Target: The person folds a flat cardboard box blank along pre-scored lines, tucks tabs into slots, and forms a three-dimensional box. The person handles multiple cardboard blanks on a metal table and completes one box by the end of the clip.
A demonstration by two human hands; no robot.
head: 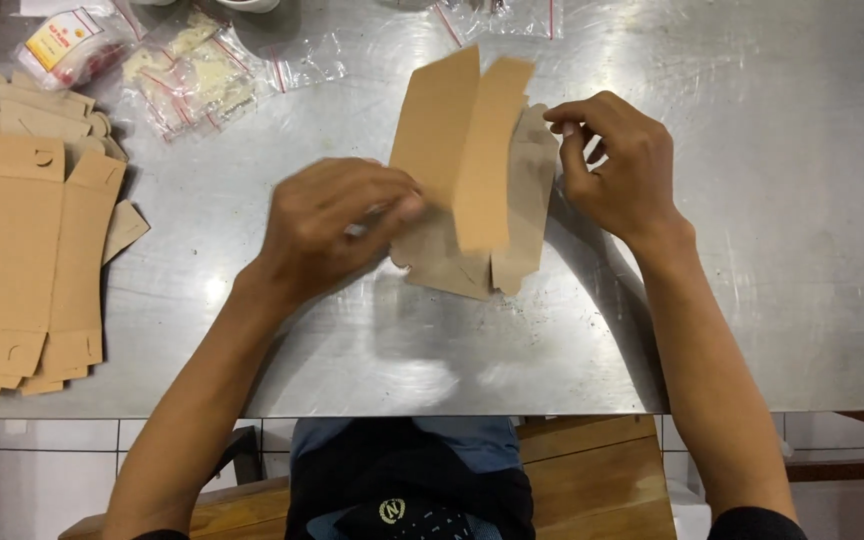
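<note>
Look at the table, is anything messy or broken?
Nothing looks broken or spilled. Both hands, left hand and right hand, hold a brown cardboard box blank, half folded. The stack of flat blanks is slightly fanned out.

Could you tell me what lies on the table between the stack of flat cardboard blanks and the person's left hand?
Only bare steel table; the head view shows nothing between the stack of flat blanks and the left hand.

Both forearms reach forward, left hand [337, 225] curled with knuckles up and kinda blurry, right hand [617, 165] pinching with fingertips [564, 125] together.
</note>
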